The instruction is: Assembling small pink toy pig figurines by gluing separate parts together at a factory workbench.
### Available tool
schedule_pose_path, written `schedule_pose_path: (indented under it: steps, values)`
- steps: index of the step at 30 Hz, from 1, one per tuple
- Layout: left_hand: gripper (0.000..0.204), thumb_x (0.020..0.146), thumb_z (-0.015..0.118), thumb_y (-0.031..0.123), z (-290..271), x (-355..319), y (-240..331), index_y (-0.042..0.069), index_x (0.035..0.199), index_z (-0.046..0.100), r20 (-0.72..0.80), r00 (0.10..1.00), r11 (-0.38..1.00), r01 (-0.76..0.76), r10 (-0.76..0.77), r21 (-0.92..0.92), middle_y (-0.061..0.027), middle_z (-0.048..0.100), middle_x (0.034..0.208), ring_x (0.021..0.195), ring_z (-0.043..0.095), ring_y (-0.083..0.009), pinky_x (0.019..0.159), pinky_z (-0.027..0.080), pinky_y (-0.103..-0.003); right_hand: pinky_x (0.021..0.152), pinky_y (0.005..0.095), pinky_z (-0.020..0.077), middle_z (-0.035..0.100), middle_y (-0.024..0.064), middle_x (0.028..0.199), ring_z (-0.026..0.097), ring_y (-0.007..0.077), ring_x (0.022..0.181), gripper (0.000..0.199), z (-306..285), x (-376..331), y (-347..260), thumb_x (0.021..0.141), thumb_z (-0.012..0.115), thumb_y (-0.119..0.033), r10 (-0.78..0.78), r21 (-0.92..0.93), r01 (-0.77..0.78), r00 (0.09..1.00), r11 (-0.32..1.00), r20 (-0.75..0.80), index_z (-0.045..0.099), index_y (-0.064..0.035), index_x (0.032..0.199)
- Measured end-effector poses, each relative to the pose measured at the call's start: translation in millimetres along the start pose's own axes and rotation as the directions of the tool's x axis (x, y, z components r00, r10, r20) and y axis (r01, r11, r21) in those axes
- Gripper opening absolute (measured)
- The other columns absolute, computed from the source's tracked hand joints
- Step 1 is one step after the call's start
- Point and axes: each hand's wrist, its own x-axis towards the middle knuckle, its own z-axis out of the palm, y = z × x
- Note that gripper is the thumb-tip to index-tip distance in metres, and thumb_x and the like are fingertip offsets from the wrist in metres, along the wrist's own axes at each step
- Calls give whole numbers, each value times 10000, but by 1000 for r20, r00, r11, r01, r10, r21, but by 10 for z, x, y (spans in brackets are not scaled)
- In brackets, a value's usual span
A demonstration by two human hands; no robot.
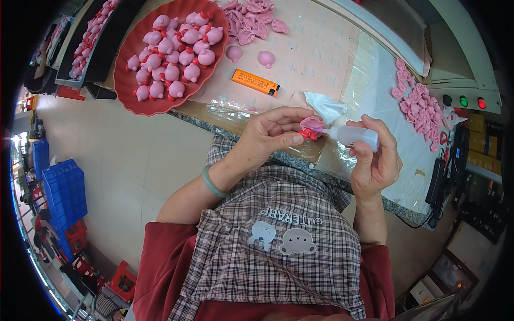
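Observation:
Between the thumb and fingers of my left hand [273, 130] is a small pink and red figure piece [311, 128], its hollow pink side turned up. My right hand [377, 160] is closed around a translucent squeeze bottle [356, 136], tilted sideways. The bottle's narrow tip points at the piece and is at or very near its rim; I cannot tell if they touch. Both hands are over the table's near edge. Just beyond them lies a crumpled white tissue [325, 107]. Farther off are an orange lighter [255, 82] and two loose round pink pieces [266, 59].
A red scalloped bowl [124, 85] at the left holds many pink and red figures. Thin pink pieces are heaped at the back [251, 21] and at the right [422, 109]. A machine housing [466, 64] with lit buttons stands at the right. Blue crates [64, 190] are on the floor.

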Motion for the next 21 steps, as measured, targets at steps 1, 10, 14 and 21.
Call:
schedule_pose_path:
  steps: [1, 10, 14, 21]
  values:
    - [447, 874, 657, 13, 2, 2, -2, -41, 1297, 525, 0, 1000, 1000, 1, -1, 0, -185, 585, 1292, 1228, 560, -261, 1058, 449, -382, 612, 260, 499, 705, 139, 873, 655, 198, 725, 375, -2, -5, -12, 895, 694, -224, 32, 3, -32, 999, 999, -12, 596, 41, 1140]
    - [444, 876, 643, -7, 10, 3, 4, -46, 1300, 518, 9, 1000, 1000, -5, 5, -11, -191, 576, 1300, 1237, 552, -264, 1063, 446, -384, 622, 262, 519, 707, 137, 882, 682, 201, 751, 364, -8, 9, -36, 878, 711, -212, 28, -21, -28, 1000, 999, 10, 603, 33, 1125]
    - [436, 877, 635, -17, 19, 3, 20, -50, 1297, 520, 1, 1000, 1000, 3, -3, -6, -193, 580, 1295, 1234, 555, -262, 1065, 443, -382, 652, 278, 543, 706, 143, 913, 705, 221, 785, 355, -11, -4, -38, 874, 714, -200, 22, -26, -21, 1000, 999, 15, 602, 32, 1119]
    - [442, 874, 646, -6, 4, 2, 0, -46, 1297, 522, 6, 1000, 1000, -1, 1, -5, -189, 582, 1294, 1230, 558, -260, 1066, 440, -378, 669, 291, 558, 705, 147, 939, 715, 238, 802, 360, -5, -19, -34, 868, 720, -201, 5, -48, -5, 1000, 999, 13, 594, 29, 1114]
